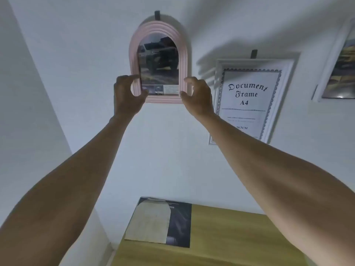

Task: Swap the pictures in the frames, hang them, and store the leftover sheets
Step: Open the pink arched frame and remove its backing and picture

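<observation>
The pink arched frame (158, 63) hangs on the wall at 12 o'clock from a dark hook (157, 15), a vehicle picture inside. The left hand (127, 95) and right hand (196, 96) are open, fingers curled at its lower corners, barely touching. To finish well, nudge it level and let go gently. The leftover sheets (159, 221) lie on the desk (230, 239) at 6 o'clock, not yet stored.
</observation>
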`<state>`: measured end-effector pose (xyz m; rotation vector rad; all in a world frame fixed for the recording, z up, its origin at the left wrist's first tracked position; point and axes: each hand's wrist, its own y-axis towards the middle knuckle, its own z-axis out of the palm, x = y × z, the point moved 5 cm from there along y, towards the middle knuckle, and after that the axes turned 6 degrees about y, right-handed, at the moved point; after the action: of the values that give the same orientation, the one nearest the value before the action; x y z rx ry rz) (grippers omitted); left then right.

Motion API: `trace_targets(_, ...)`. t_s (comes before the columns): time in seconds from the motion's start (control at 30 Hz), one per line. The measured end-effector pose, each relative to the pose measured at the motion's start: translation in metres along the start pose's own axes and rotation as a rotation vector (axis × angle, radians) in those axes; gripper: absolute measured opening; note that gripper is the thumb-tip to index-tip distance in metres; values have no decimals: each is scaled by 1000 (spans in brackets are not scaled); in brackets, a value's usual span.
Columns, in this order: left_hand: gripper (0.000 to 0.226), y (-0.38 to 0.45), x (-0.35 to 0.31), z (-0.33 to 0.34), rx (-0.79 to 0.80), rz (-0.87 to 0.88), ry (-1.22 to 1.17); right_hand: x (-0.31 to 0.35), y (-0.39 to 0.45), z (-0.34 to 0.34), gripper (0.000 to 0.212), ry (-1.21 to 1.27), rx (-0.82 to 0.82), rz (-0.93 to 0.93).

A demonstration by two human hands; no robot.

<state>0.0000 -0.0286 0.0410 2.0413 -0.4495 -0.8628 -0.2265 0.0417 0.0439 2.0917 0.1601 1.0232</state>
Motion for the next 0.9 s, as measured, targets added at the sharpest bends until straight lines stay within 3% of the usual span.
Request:
trace_targets(0.13, 67, 23, 19, 4, -30, -87, -48, 4, 26, 8, 48, 6, -110, -10)
trace_targets(0.27, 77, 34, 24, 14, -8, -66, -168, -2, 43, 18, 47, 10, -164, -35)
trace_targets(0.5, 74, 43, 30, 22, -33, -36, -229, -6, 46, 27, 42, 42, -269, -118)
trace_targets(0.9, 66, 46, 18, 3, -35, 32, -300, 12, 45, 10, 47, 159, -228, -87)
